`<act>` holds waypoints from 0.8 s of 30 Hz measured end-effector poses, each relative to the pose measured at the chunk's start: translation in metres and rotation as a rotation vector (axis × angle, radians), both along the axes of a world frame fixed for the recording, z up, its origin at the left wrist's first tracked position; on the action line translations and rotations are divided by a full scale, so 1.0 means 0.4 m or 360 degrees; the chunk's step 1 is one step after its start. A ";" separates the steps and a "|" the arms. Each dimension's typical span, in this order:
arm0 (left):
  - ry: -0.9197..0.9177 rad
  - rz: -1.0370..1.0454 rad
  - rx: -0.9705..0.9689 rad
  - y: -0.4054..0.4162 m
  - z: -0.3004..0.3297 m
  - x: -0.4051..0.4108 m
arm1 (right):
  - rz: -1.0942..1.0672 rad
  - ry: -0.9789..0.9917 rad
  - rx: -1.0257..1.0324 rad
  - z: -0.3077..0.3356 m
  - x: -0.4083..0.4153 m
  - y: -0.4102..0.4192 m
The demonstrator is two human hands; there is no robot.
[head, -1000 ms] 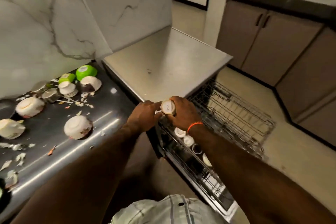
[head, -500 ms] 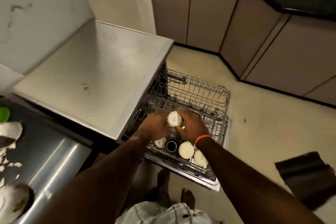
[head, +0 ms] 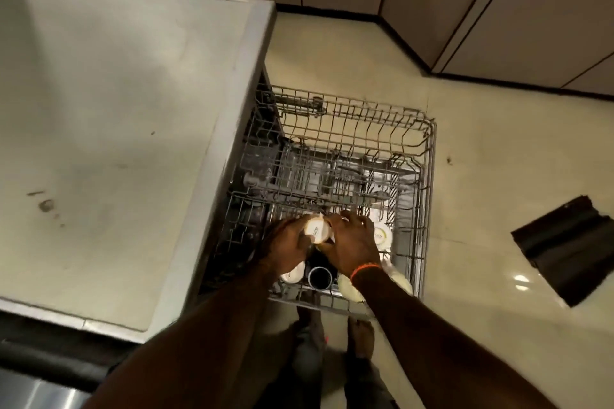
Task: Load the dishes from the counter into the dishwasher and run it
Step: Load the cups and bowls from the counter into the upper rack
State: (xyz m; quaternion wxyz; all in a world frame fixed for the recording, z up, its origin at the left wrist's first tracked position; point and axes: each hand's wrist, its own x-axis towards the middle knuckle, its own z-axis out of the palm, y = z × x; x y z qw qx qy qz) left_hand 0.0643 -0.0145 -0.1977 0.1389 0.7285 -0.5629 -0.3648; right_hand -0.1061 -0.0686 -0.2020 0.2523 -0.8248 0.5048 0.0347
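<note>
Partly hidden by both hands (head: pixel 289 244) (head: pixel 354 242), cup (head: pixel 315 228) over rack (head: pixel 428 176).

Right hand (head: pixel 352 242) hides most of a white dish (head: pixel 382 236).

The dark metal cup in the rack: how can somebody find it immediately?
Find the pulled-out wire dishwasher rack beside the steel counter. At its near edge, just below both hands, stands the dark round metal cup. Its mouth faces up, black inside; the neighbouring dishes are white.
</note>
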 end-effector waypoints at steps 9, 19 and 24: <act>0.0114 -0.0028 0.0084 -0.044 -0.118 0.024 | -0.0071 0.0102 0.0129 -0.115 0.018 -0.044; 0.0037 -0.0090 0.0030 -0.060 -0.116 0.041 | -0.0045 0.0051 0.0121 -0.120 0.031 -0.053; -0.0036 -0.0041 0.0153 -0.055 -0.126 0.022 | -0.0059 0.0140 0.0182 -0.133 0.042 -0.035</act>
